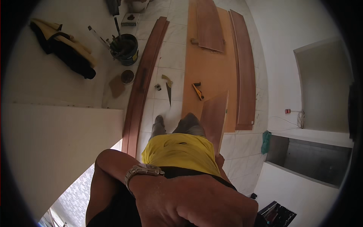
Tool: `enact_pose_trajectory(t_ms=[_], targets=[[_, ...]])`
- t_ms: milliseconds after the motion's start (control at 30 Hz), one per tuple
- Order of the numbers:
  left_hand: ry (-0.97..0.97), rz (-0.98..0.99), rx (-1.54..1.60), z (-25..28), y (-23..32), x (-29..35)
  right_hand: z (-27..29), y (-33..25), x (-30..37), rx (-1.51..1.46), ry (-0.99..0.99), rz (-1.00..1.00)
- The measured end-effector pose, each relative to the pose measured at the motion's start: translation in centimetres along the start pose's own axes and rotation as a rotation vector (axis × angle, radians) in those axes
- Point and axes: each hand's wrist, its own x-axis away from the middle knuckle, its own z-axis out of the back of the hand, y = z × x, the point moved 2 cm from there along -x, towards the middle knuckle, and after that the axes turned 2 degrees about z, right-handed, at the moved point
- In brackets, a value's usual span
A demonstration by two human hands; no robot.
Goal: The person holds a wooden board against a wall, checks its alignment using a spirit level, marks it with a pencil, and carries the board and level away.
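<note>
My left hand is raised very close to the camera, with a metal watch on its wrist. Its fingers look curled, but their tips and anything in them are hidden. Lower at my right side, my right hand shows only in part, closed at the near end of a reddish-brown wooden board. That board stands tilted beside my right leg. A yellow-and-black hand plane lies just beyond it on a light brown panel.
Long reddish boards lie left; more boards lie right, and another board lies ahead. A handsaw rests on the white tiles. A dark bucket holds tools. Wires hang from the right wall.
</note>
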Motion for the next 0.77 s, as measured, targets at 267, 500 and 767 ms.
enact_pose_trajectory(t_ms=[267,500,767], targets=[[0.157,-0.081,-0.352,14.3,5.1,-13.0,-0.4,-17.9,-15.4,-0.08,-0.185,-0.018],[0.019,0.504,-0.529,33.4,9.7,-24.1,-0.2,-26.0,-26.7,-0.223,-0.084,-0.078],[-0.478,0.961,-0.656,53.6,6.8,-39.0,9.8,-42.6,-46.4,-0.13,-0.055,-0.043]])
